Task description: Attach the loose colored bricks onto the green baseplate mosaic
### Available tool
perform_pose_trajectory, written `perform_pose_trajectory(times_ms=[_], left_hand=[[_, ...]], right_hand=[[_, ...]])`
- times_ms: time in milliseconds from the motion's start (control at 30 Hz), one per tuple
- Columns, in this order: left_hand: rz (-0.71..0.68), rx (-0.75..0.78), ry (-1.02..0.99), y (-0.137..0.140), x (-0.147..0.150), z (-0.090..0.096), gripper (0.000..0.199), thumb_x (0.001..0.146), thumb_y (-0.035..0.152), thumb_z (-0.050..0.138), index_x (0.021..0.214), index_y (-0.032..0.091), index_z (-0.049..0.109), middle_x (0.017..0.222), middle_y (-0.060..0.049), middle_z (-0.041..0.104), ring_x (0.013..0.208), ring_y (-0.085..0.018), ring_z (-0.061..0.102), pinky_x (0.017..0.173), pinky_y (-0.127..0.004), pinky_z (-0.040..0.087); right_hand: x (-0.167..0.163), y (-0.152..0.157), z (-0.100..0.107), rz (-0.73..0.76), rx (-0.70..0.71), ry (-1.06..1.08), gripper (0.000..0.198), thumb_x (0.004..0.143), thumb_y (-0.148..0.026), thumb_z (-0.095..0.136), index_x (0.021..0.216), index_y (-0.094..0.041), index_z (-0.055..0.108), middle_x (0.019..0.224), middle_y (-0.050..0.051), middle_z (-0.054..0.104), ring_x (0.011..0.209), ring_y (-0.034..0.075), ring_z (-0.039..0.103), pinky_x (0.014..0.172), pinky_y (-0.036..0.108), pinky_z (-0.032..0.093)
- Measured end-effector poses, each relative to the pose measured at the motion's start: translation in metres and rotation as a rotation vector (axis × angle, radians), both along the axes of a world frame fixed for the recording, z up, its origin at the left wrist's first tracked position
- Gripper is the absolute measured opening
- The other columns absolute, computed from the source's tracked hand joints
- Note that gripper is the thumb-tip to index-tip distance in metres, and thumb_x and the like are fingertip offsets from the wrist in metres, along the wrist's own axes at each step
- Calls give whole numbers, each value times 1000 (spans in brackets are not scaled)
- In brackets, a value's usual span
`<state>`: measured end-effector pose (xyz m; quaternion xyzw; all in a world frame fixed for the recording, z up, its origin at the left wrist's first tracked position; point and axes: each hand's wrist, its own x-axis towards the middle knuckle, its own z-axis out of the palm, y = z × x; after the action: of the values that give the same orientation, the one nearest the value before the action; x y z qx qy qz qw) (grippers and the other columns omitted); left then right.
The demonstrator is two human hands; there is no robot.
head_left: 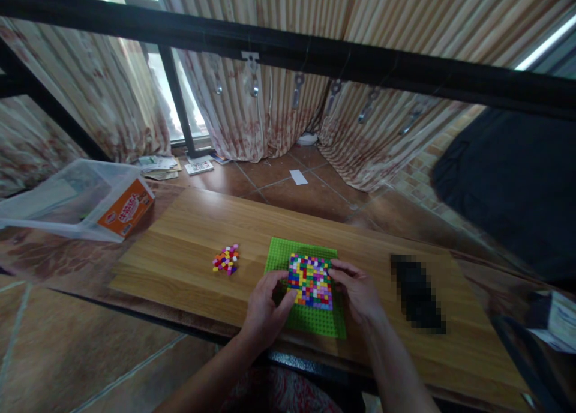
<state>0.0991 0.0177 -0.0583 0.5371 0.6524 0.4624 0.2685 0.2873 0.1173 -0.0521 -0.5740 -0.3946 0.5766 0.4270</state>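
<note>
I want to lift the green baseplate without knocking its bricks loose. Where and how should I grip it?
Probably grip the green baseplate by its bare left and right margins, one hand from each side. It lies flat on the wooden table, thin and wide, and the colourful brick patch fills its middle, so the edges stay free.

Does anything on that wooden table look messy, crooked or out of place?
Not much. The green baseplate lies slightly askew to the table edge, both hands, left hand and right hand, resting at its colourful brick patch. A small heap of loose bricks sits apart to the left. A dark object is blurred.
</note>
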Motion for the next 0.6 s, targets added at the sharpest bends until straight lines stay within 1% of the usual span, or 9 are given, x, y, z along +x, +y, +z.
perform_pose_trajectory(times_ms=[167,267,367,433,500,600], left_hand=[[-3,-1,-43,0,0,5,27,84,30,60,109,19,63,99,-7,69,89,-20,65,81,-35,53],[-21,1,-116,-3,-7,7,29,87,34,56,111,18,62,96,-7,69,86,-20,66,77,-33,54],[41,18,-152,-10,-25,3,30,88,36,55,111,17,61,93,-7,68,80,-19,66,71,-31,54],[123,39,-107,-17,-42,-2,29,87,34,56,109,17,62,91,-6,68,78,-18,65,71,-31,53],[212,58,-17,-24,-62,-7,25,85,31,56,105,16,62,90,-6,68,79,-18,65,73,-32,53],[320,65,111,-31,-88,-10,18,84,26,55,98,16,63,89,-6,67,79,-18,65,75,-32,52]], right_hand=[[-2,-1,0,6,46,-26,41,51,-38,85,85,-19,74,74,2,72,61,14,59,52,24,40],[1,-5,1,31,72,-15,43,55,-41,84,90,-19,73,83,4,73,69,17,63,55,26,44],[12,-13,0,-25,111,-10,42,62,-45,80,96,-21,72,94,5,73,76,19,65,59,28,47],[23,-18,-5,-90,151,-90,41,67,-47,75,98,-21,72,98,7,74,80,21,66,62,30,49],[38,-24,-13,-142,197,-256,43,70,-52,71,98,-19,72,98,9,74,85,25,67,68,34,51],[57,-33,-29,-135,279,-504,47,69,-58,67,93,-17,74,97,12,75,92,31,68,80,43,51]])
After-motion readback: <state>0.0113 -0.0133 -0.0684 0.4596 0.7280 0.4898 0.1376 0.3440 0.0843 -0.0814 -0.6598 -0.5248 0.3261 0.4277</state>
